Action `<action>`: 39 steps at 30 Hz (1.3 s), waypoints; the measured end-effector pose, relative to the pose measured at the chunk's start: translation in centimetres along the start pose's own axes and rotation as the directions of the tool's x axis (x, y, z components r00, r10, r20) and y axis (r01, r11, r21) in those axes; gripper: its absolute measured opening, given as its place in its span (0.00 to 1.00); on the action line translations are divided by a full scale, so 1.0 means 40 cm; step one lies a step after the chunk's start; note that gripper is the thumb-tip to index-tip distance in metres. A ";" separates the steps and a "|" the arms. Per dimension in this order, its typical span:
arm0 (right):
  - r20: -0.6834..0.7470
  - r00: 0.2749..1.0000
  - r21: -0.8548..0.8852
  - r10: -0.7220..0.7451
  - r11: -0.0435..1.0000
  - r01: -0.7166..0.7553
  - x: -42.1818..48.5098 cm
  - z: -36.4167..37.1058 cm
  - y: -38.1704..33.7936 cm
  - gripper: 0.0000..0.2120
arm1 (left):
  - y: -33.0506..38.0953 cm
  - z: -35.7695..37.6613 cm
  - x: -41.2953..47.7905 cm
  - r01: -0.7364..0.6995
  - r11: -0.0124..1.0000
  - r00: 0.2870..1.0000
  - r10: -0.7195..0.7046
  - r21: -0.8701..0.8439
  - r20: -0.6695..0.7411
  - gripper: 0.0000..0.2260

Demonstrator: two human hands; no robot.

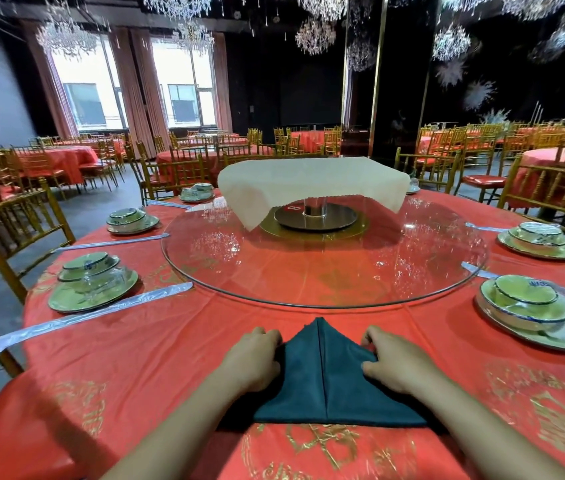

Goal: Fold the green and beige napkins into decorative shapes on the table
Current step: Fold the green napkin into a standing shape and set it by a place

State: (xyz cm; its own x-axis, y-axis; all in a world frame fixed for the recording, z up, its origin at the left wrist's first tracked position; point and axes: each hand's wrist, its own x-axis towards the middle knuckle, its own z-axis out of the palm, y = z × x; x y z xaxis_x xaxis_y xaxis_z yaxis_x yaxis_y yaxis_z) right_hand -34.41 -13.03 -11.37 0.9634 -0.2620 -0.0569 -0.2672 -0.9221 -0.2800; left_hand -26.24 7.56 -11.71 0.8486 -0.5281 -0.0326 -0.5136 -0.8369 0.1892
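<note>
Glass turntable [309, 271] beyond green napkin [336, 382]

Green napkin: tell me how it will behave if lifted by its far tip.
Probably floppy: the green napkin lies flat in soft folds, so lifted it would likely sag and its two flaps fall open. Likely light, being thin cloth. It may slide on the glossy tablecloth if pushed.

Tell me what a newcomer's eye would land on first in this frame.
The dark green napkin, folded to a point, lies on the red tablecloth nearest the camera, the left hand and right hand holding its slanted sides. Beyond it, a beige napkin drapes over a stand at the middle of the glass turntable.
</note>
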 end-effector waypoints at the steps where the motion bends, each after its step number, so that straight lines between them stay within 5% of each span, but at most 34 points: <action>1: -0.024 0.999 -0.027 -0.023 0.999 0.023 0.001 0.005 -0.003 0.14 | 0.007 0.006 -0.002 -0.031 0.999 0.996 0.033 0.026 -0.086 0.19; 3: -0.059 0.996 -0.042 -0.060 0.997 0.058 0.005 0.013 -0.005 0.17 | 0.032 0.022 -0.008 -0.155 0.988 0.962 0.149 -0.012 -0.231 0.18; 6: -0.079 0.995 -0.026 -0.067 0.998 0.065 0.014 0.020 -0.007 0.16 | 0.072 0.050 -0.025 -0.313 0.950 0.928 0.303 -0.012 -0.218 0.15; 9: -0.106 0.992 -0.034 -0.076 0.997 0.073 0.013 0.026 -0.010 0.16 | 0.083 0.068 -0.035 -0.323 0.946 0.919 0.316 0.014 -0.237 0.23; 15: -0.115 0.925 -0.104 -0.361 0.931 0.351 0.007 0.054 -0.039 0.25 | 0.088 0.085 -0.041 -0.263 0.957 0.933 0.285 0.123 -0.219 0.17; 18: -0.011 0.888 -0.063 -0.460 0.887 0.458 0.021 0.072 -0.056 0.53 | 0.085 0.087 -0.040 -0.272 0.955 0.929 0.292 0.115 -0.226 0.14; 20: 0.044 0.892 -0.065 -0.450 0.890 0.452 0.031 0.087 -0.050 0.61 | 0.080 0.088 -0.043 -0.268 0.962 0.919 0.273 0.057 -0.285 0.13; 25: 0.069 0.890 -0.097 -0.452 0.884 0.457 0.016 0.097 -0.052 0.56 | 0.072 0.105 -0.038 -0.282 0.955 0.916 0.241 -0.088 -0.322 0.24; 28: 0.070 0.876 -0.113 -0.476 0.869 0.481 0.015 0.084 -0.062 0.48 | 0.066 0.109 -0.033 -0.287 0.954 0.915 0.246 -0.090 -0.319 0.17; 32: 0.142 0.855 -0.135 -0.499 0.846 0.516 0.026 0.074 -0.074 0.48 | 0.060 0.113 -0.031 -0.309 0.941 0.922 0.262 -0.134 -0.286 0.29; 36: 0.185 0.845 -0.123 -0.501 0.842 0.526 0.035 0.077 -0.068 0.51 | 0.038 0.092 -0.051 -0.332 0.890 0.929 0.250 -0.312 -0.273 0.20; 39: 0.184 0.845 -0.118 -0.502 0.842 0.526 0.042 0.090 -0.056 0.55 | -0.004 0.075 -0.082 -0.318 0.940 0.926 0.280 -0.122 -0.255 0.30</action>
State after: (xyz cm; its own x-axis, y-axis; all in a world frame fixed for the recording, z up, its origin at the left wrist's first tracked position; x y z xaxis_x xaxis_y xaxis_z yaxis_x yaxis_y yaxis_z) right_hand -32.10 -10.37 -14.30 0.9521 0.2940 -0.0837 0.2793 -0.9480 -0.1524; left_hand -29.32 8.98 -14.59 0.6741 -0.6863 0.2731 -0.7371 -0.6014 0.3081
